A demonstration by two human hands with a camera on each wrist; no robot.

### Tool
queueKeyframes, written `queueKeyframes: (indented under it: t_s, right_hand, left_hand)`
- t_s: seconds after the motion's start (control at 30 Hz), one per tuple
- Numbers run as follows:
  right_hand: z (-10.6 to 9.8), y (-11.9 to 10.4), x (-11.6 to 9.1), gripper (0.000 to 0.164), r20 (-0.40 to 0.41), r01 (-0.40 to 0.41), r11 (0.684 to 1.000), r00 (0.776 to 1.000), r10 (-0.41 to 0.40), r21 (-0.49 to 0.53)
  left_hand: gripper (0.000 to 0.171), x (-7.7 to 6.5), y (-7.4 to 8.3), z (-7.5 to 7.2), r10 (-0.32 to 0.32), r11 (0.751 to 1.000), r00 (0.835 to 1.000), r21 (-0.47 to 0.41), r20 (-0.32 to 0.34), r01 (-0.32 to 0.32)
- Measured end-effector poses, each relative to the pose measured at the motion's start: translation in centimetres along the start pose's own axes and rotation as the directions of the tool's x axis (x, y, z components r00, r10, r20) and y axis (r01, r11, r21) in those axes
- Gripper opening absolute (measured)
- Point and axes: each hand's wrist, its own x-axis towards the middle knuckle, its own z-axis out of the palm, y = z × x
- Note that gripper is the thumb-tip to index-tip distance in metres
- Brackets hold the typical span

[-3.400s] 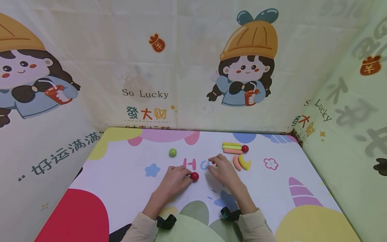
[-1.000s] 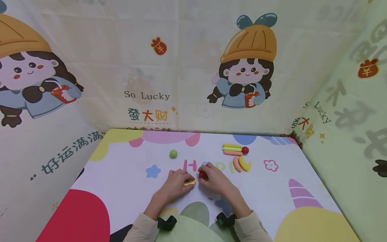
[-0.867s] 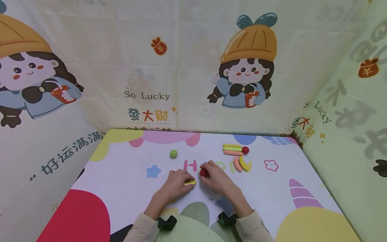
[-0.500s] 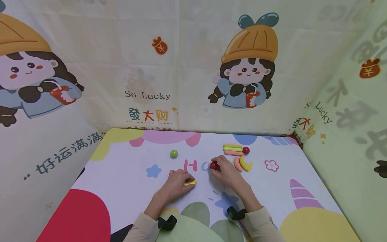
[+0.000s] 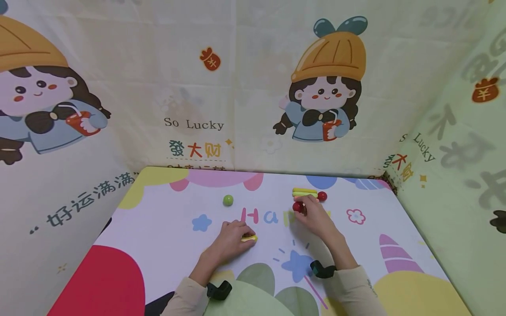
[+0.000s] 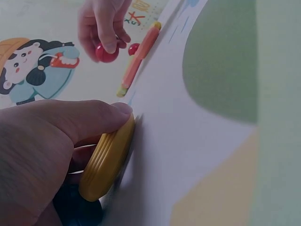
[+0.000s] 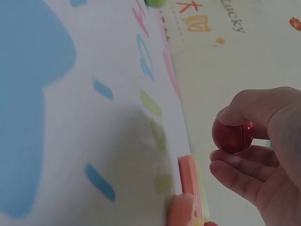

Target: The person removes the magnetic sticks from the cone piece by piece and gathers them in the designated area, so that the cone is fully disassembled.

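In the head view my left hand (image 5: pixel 230 240) rests low on the printed table, left of centre. Its thumb and fingers pinch a yellow ridged piece (image 6: pixel 107 162), which stands on edge in the left wrist view; only a sliver of the yellow piece (image 5: pixel 250 238) shows from above. My right hand (image 5: pixel 318 219) pinches a glossy red ball (image 7: pixel 229 136) between thumb and fingers, raised off the surface. Just behind that hand lie a yellow stick (image 5: pixel 304 190) and a light green stick (image 5: pixel 305 194), with a second red ball (image 5: pixel 322 196) at their right end. A pink stick (image 7: pixel 188 174) is partly covered.
A green ball (image 5: pixel 228 200) sits alone toward the back left of the table (image 5: pixel 166 228). Printed cloth walls (image 5: pixel 253 96) rise at the back and both sides. Curved pieces beside the sticks are mostly hidden by the right hand in the head view.
My right hand has taken the red ball from beside the left hand and carried it right and back, close to the sticks. The left hand keeps its place with the yellow piece.
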Motion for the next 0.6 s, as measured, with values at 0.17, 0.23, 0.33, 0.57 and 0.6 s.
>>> queueKeyframes:
  t_s: [0.17,0.23,0.33,0.57,0.6]
  right_hand:
    - [-1.0,0.7,-0.1,0.039,-0.029,-0.041,0.999,0.999,0.04,-0.014]
    - [-1.4,1.0,-0.1,0.037,-0.047,-0.05,0.999,0.998,0.05,-0.017]
    - [-2.1,1.6,-0.2,0.037,-0.069,-0.062,0.998,0.996,0.062,0.0]
    - [-2.9,3.3,-0.6,0.044,-0.059,-0.15,0.988,0.987,0.151,0.027]
    - [-3.0,3.6,-0.6,0.045,-0.059,-0.171,0.985,0.983,0.172,0.029]
  left_hand:
    - [0.02,0.0,0.0,0.1,-0.005,1.0,1.0,-0.004,-0.005,0.005]
    - [0.02,0.0,-0.1,0.3,-0.006,1.0,1.0,-0.006,-0.007,0.006]
    - [0.019,0.0,-0.2,0.4,-0.007,1.0,1.0,-0.006,-0.013,0.007]
    - [0.019,0.1,-0.3,0.3,-0.004,1.0,1.0,-0.009,-0.016,0.004]
    - [0.019,0.1,-0.3,0.3,-0.003,1.0,1.0,-0.01,-0.017,0.003]
